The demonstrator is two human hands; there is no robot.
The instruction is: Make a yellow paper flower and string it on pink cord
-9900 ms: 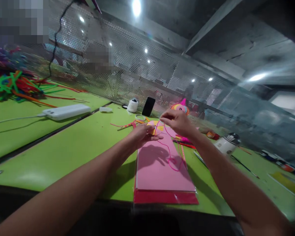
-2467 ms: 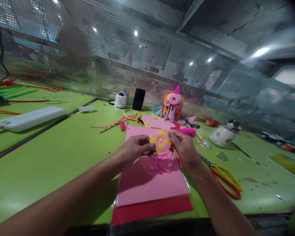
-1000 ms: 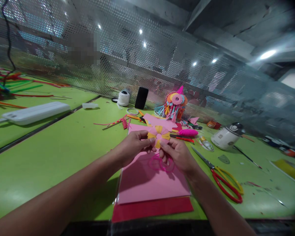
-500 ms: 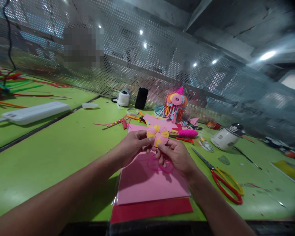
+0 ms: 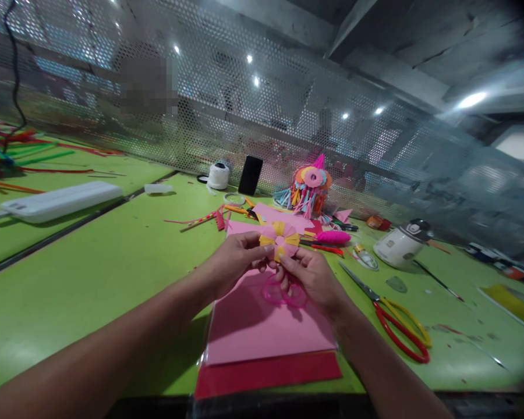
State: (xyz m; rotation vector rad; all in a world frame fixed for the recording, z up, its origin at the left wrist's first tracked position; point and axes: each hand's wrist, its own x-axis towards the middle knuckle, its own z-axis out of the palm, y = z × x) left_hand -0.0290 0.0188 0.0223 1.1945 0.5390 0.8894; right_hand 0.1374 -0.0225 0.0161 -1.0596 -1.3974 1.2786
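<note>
Both my hands meet over a stack of pink and red foam sheets (image 5: 262, 331) on the green table. My left hand (image 5: 236, 265) pinches the lower edge of a small pink and yellow paper flower (image 5: 280, 238), held upright. My right hand (image 5: 310, 279) is closed just below the flower, fingers pinched at its base. Loops of pink cord (image 5: 283, 291) lie on the pink sheet under my right hand; whether the fingers grip the cord is unclear.
Red and yellow scissors (image 5: 397, 329) lie right of the sheets. Behind are a colourful fringed paper ornament (image 5: 310, 186), a black phone (image 5: 250, 174), a white thread spool (image 5: 218, 174), a white pot-like device (image 5: 399, 244) and paper scraps. A white power strip (image 5: 56, 201) lies left. A perforated metal screen backs the table.
Over ten seconds the hands came nearer with the flower and the cord gathered into loops. In the last second the flower turned slightly between my fingers; the hands barely moved.
</note>
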